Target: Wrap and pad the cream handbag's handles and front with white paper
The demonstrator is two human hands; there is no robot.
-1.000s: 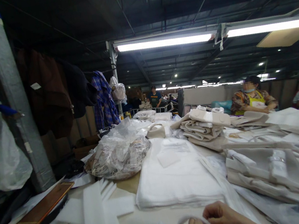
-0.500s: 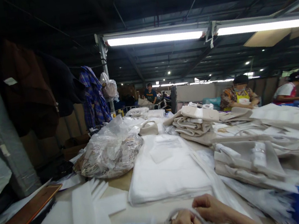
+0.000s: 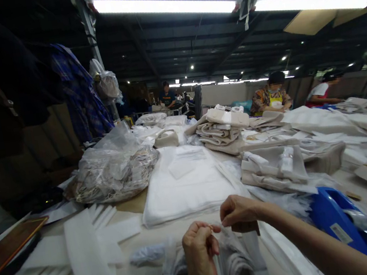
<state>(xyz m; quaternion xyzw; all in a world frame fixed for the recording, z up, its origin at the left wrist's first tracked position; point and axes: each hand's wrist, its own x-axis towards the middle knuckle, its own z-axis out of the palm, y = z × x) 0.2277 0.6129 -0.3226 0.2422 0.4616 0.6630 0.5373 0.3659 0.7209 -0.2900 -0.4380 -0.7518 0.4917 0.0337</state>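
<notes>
At the near edge of the table, in the head view, my left hand point(image 3: 201, 256) is closed in a pinch, thumb against fingers. My right hand point(image 3: 238, 210) pinches close to it on the right, fingertips pointing down-left. What both hold is too small and blurred to make out; clear film seems to hang beneath them. Directly under the hands lie coiled beige straps point(image 3: 240, 266) with white wrapping bands, partly covered by clear plastic. My left hand and wrist hide the middle of this bundle. A small bluish plastic-wrapped packet point(image 3: 147, 255) lies just left of it.
A stack of white sheets point(image 3: 188, 188) lies ahead. White foam pieces point(image 3: 86, 252) and a brown phone-like slab point(image 3: 10, 246) lie left. A blue tape dispenser point(image 3: 349, 227) stands right, near folded beige bag pieces point(image 3: 275, 167). A plastic bag of cords point(image 3: 114, 168) sits behind. Co-workers point(image 3: 270, 95) work farther off.
The view has tipped down and swung slightly right. Both hands now show higher in the picture, my left hand turned more upright, and the coiled straps beneath them have come into view.
</notes>
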